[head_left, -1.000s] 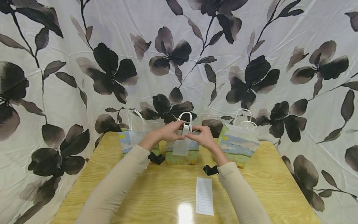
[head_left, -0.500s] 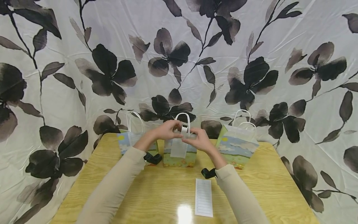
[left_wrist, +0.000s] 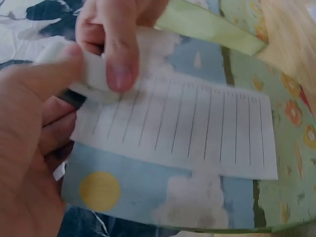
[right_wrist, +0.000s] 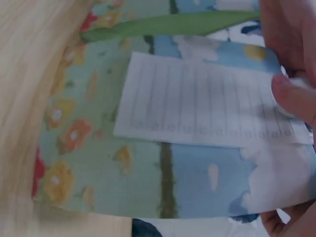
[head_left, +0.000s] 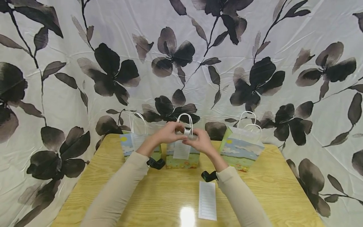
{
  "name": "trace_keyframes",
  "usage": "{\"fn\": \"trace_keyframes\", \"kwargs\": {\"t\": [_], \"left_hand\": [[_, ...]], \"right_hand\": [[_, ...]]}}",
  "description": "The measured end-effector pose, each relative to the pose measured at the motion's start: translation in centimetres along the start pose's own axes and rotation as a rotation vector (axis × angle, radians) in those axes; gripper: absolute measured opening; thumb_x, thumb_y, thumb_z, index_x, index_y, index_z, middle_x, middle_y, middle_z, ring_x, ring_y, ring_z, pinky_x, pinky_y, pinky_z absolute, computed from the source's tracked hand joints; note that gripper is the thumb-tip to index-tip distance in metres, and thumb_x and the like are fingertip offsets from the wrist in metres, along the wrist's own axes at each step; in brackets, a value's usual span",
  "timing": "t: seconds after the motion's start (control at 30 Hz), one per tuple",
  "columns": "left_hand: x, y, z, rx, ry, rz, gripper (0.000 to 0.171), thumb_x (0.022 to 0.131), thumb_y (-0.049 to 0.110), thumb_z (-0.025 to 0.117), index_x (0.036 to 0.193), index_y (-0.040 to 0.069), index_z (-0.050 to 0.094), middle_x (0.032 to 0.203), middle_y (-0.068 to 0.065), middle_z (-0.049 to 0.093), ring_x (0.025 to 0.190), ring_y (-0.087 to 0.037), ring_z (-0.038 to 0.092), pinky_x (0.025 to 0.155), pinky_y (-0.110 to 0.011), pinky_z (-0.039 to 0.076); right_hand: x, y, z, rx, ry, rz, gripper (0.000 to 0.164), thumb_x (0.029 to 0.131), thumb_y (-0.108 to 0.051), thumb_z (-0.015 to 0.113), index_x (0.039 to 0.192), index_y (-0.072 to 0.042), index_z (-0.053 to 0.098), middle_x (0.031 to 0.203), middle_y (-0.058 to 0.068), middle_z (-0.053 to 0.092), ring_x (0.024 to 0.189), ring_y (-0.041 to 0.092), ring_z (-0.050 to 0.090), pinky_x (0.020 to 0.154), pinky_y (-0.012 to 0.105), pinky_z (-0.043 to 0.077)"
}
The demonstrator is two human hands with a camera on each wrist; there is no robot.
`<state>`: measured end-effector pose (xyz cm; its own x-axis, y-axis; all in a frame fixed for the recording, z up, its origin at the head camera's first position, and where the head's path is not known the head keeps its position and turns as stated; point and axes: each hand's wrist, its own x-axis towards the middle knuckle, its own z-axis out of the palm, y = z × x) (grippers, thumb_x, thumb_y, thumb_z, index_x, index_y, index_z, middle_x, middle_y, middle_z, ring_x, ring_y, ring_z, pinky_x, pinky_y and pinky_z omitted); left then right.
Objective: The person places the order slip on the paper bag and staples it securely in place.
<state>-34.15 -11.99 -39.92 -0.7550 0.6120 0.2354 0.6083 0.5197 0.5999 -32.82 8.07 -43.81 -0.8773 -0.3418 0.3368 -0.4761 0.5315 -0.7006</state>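
Observation:
In the middle stands a landscape-printed paper gift bag (head_left: 195, 157) with white handles. A lined white paper slip (left_wrist: 197, 128) lies flat against its front, near the top. My left hand (head_left: 170, 132) grips a small white tool (head_left: 187, 130) with a dark end at the bag's top edge; it resembles a small stapler, but fingers cover much of it. My right hand (head_left: 200, 141) pinches the top of the slip and bag, its thumb (left_wrist: 121, 69) in front beside the tool. Fingers of the right hand (right_wrist: 291, 219) pass behind the bag in the right wrist view.
A matching bag (head_left: 127, 143) stands left, bearing a pale slip, and another bag (head_left: 241, 151) stands right. A second lined slip (head_left: 207, 200) lies on the wooden table (head_left: 158, 195), near the right forearm. A floral cloth (head_left: 181, 82) hangs behind.
Both hands stay at the middle bag's top edge. The right hand has shifted slightly left and down, its thumb now over the slip's top.

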Motion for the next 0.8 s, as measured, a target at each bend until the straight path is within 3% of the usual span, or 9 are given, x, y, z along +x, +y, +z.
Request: {"fn": "trace_keyframes", "kwargs": {"t": [0.17,0.37,0.67,0.8], "left_hand": [[0.1,0.5,0.2,0.057,0.073,-0.018,0.015,0.087,0.026,0.076,0.090,0.013,0.067,0.089,0.002,0.069,0.068,-0.014,0.053,0.062,-0.030,0.042],[0.0,0.2,0.8,0.021,0.086,-0.031,0.016,0.090,0.027,0.072,0.095,0.013,0.068,0.091,0.003,0.070,0.072,-0.011,0.056,0.063,-0.029,0.045],[0.2,-0.1,0.7,0.010,0.067,-0.003,0.014,0.091,0.027,0.071,0.093,0.013,0.068,0.086,0.006,0.068,0.069,-0.011,0.055,0.062,-0.029,0.044],[0.2,-0.1,0.4,-0.014,0.030,-0.022,0.014,0.092,0.025,0.070,0.093,0.011,0.067,0.086,0.005,0.068,0.071,-0.011,0.056,0.064,-0.030,0.045]], "right_hand": [[-0.1,0.2,0.2,0.017,0.070,-0.010,0.021,0.075,-0.030,0.086,0.089,-0.017,0.078,0.078,-0.006,0.066,0.060,0.011,0.042,0.057,0.028,0.036],[-0.2,0.6,0.8,0.007,0.159,-0.010,0.018,0.074,-0.031,0.087,0.081,-0.017,0.080,0.065,-0.009,0.064,0.053,0.009,0.034,0.051,0.026,0.030],[-0.3,0.6,0.9,-0.023,0.159,-0.040,0.017,0.075,-0.029,0.086,0.082,-0.015,0.078,0.069,-0.007,0.065,0.053,0.008,0.034,0.052,0.026,0.030],[-0.2,0.6,0.7,-0.027,0.114,-0.039,0.018,0.076,-0.031,0.085,0.079,-0.016,0.076,0.065,-0.005,0.059,0.055,0.011,0.033,0.052,0.028,0.029]]}}
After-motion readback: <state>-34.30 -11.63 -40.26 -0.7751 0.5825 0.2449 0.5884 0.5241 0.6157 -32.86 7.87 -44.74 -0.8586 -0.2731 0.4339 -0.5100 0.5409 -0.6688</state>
